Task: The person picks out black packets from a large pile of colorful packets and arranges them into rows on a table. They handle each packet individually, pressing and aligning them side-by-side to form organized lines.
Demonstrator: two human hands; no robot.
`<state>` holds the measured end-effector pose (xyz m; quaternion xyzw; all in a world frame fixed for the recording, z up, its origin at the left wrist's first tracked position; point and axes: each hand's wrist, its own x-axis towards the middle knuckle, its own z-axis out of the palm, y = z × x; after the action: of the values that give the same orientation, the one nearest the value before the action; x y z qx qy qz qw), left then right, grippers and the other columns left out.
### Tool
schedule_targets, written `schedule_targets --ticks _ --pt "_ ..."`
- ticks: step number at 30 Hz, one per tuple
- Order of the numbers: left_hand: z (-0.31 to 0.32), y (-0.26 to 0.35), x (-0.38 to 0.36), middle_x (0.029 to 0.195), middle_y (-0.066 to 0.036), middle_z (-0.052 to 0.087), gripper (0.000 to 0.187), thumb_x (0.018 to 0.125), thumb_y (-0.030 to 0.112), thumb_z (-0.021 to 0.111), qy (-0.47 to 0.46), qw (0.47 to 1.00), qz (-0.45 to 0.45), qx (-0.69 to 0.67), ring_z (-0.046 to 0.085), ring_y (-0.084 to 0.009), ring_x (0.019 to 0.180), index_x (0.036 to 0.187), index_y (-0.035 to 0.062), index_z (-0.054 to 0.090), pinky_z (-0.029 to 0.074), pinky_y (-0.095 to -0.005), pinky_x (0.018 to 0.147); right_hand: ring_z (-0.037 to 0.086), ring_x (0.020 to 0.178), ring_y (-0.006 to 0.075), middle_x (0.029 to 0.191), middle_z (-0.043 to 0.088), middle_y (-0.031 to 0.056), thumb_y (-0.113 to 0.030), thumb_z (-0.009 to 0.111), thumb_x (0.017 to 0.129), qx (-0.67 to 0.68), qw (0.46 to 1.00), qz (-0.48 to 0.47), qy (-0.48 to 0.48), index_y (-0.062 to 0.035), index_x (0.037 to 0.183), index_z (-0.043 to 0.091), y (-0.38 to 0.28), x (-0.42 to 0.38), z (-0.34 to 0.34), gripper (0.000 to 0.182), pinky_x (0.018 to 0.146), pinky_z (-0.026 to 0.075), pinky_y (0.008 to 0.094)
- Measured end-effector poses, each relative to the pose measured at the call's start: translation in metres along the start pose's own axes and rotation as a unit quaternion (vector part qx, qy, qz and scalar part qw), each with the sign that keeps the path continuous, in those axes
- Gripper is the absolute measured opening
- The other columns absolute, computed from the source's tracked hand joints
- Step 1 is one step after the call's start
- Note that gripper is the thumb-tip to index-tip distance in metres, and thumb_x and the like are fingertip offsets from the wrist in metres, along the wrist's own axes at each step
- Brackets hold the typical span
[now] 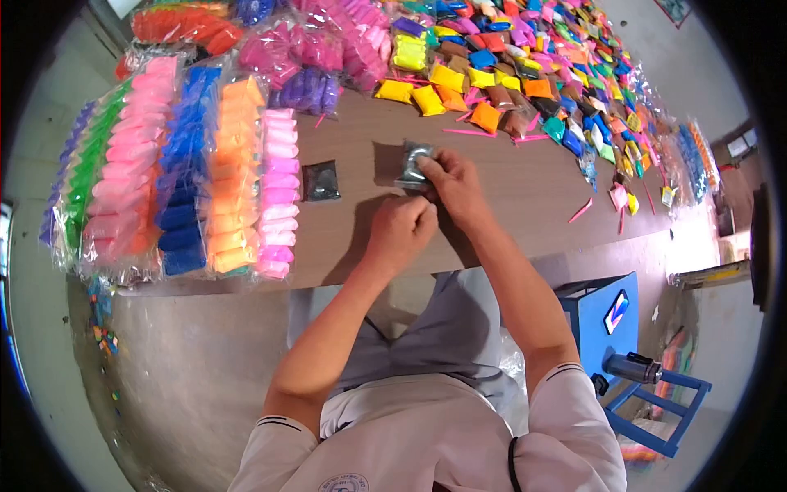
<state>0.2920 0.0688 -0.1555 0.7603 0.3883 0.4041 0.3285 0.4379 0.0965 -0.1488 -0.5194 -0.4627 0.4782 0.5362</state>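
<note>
My right hand [456,187] holds a small dark grey packet [412,166] in clear plastic, raised a little over the table, with the thumb pressed on its right side. Just below the packet's lower edge, my left hand [401,227] is closed with its fingers curled in. Whether it grips the packet's edge or something small is hidden. A second dark packet [320,180] lies flat on the brown table [352,131], left of both hands.
Long bagged strips of pink [135,148], blue [187,164] and orange packets [234,176] line the table's left. A heap of loose coloured packets [525,57] covers the back right. Several pink sticks [580,210] lie about. A blue stool [607,320] carries a phone [616,312].
</note>
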Motion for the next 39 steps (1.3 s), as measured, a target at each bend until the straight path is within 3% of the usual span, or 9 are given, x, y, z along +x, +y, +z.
schedule_targets --ticks 1,6,10,17,19,22,28,34,39 --pt "0.002 0.001 -0.001 0.069 -0.015 0.058 0.022 0.088 0.014 0.061 0.009 0.995 0.085 0.056 0.057 -0.0312 0.066 0.075 -0.0014 0.054 0.044 -0.0425 0.064 0.051 0.06 0.0065 0.069 0.058 -0.0014 -0.019 0.066 0.096 -0.032 0.999 -0.012 -0.029 -0.001 0.088 0.063 -0.005 0.005 0.01 0.02 0.053 0.042 0.027" --pt "0.005 0.003 -0.004 0.068 -0.015 0.061 0.015 0.08 0.011 0.064 0.05 0.998 0.027 0.016 0.059 -0.0336 0.072 0.07 0.0004 0.059 0.047 -0.0441 0.071 0.051 0.055 0.0086 0.068 0.056 0.0001 -0.024 0.066 0.097 -0.173 0.972 0.037 -0.156 -0.0012 0.096 0.062 -0.011 0.032 0.03 0.023 0.049 0.041 0.0278" --pt "0.005 0.0 -0.006 0.065 -0.015 0.061 0.017 0.072 0.009 0.066 0.017 0.99 0.109 0.087 0.06 -0.0334 0.072 0.062 0.0001 0.056 0.048 -0.044 0.072 0.054 0.05 0.0131 0.065 0.055 0.0042 -0.024 0.067 0.096 -0.314 0.926 0.015 -0.209 0.004 0.096 0.058 -0.017 0.048 0.051 0.029 0.047 0.042 0.0328" --pt "0.006 0.0 -0.006 0.064 -0.016 0.06 0.018 0.071 0.009 0.067 0.025 0.992 0.107 0.065 0.06 -0.0341 0.071 0.061 0.0006 0.055 0.047 -0.0446 0.072 0.056 0.05 0.0139 0.059 0.056 0.0055 -0.018 0.073 0.09 -0.243 0.953 0.049 -0.172 0.0019 0.083 0.058 -0.01 0.044 0.054 0.026 0.048 0.044 0.0337" --pt "0.006 0.001 -0.006 0.065 -0.016 0.061 0.017 0.071 0.009 0.067 0.024 0.992 0.106 0.068 0.06 -0.0341 0.071 0.061 0.0007 0.056 0.047 -0.0444 0.072 0.053 0.053 0.0099 0.062 0.056 0.001 -0.015 0.077 0.087 -0.083 0.981 0.046 -0.166 0.001 0.086 0.06 -0.003 0.041 0.046 0.023 0.051 0.044 0.029" --pt "0.005 0.002 -0.007 0.065 -0.016 0.062 0.017 0.071 0.009 0.068 0.019 0.992 0.104 0.07 0.06 -0.0344 0.07 0.061 0.0005 0.057 0.047 -0.0444 0.072 0.054 0.065 0.0054 0.071 0.059 -0.0015 -0.015 0.078 0.087 -0.122 0.976 -0.052 -0.175 0.0003 0.102 0.065 0.006 0.036 0.043 0.025 0.055 0.043 0.0235" --pt "0.004 0.003 -0.008 0.065 -0.016 0.063 0.016 0.07 0.009 0.069 0.009 0.994 0.092 0.064 0.062 -0.0359 0.07 0.061 -0.0003 0.059 0.049 -0.0449 0.07 0.054 0.068 0.0076 0.075 0.063 0.0 -0.014 0.084 0.079 -0.236 0.951 -0.072 -0.188 -0.0028 0.116 0.067 0.002 0.036 0.048 0.042 0.061 0.047 0.0263" --pt "0.004 0.002 -0.009 0.064 -0.018 0.063 0.015 0.07 0.009 0.069 0.002 0.995 0.075 0.065 0.063 -0.0363 0.071 0.061 -0.0009 0.061 0.049 -0.0458 0.073 0.061 0.069 0.019 0.077 0.067 0.0087 -0.022 0.086 0.075 -0.293 0.933 -0.055 -0.202 -0.0056 0.114 0.068 -0.006 0.042 0.052 0.046 0.066 0.05 0.0356" --pt "0.001 0.004 -0.007 0.068 -0.02 0.064 0.013 0.07 0.009 0.068 -0.002 0.995 0.065 0.08 0.064 -0.0365 0.076 0.063 -0.0008 0.064 0.049 -0.0464 0.077 0.059 0.07 0.0164 0.075 0.065 0.0068 -0.02 0.086 0.075 -0.353 0.91 -0.069 -0.206 -0.0057 0.11 0.067 -0.016 0.045 0.063 0.043 0.065 0.049 0.0341"
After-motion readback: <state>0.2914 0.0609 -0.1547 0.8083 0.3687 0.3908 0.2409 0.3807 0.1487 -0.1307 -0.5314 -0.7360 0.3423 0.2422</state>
